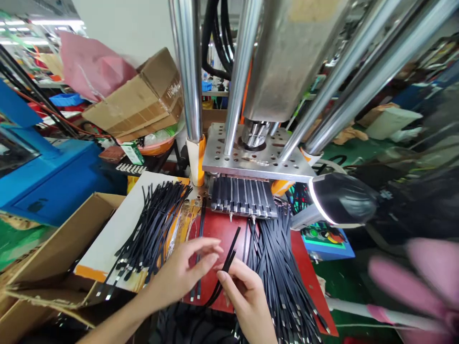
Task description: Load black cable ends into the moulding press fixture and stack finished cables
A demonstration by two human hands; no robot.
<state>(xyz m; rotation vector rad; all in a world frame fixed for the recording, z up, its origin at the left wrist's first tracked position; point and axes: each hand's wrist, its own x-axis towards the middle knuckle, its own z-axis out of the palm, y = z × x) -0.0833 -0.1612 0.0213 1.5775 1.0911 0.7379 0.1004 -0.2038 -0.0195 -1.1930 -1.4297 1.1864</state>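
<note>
Between the thumb and fingers of my right hand (247,294) I pinch a couple of flat black cables (229,258); their upper ends point up and their lower parts curve down to the left. Just left of them is my left hand (191,267), fingers loosely bent and apart, with nothing visible in it. Ahead, a row of black strips lies side by side in a metal fixture (244,198) under the press plate. A large pile of flat black cables with silver ends (287,282) spreads over the red board (224,234) on the right.
Another cable bundle (154,224) lies on a white board at left, beside an open cardboard box (71,248). Steel columns and a press plate (258,162) stand over the fixture. A black lamp (340,198) and blurred pink fan blades (412,282) are on the right.
</note>
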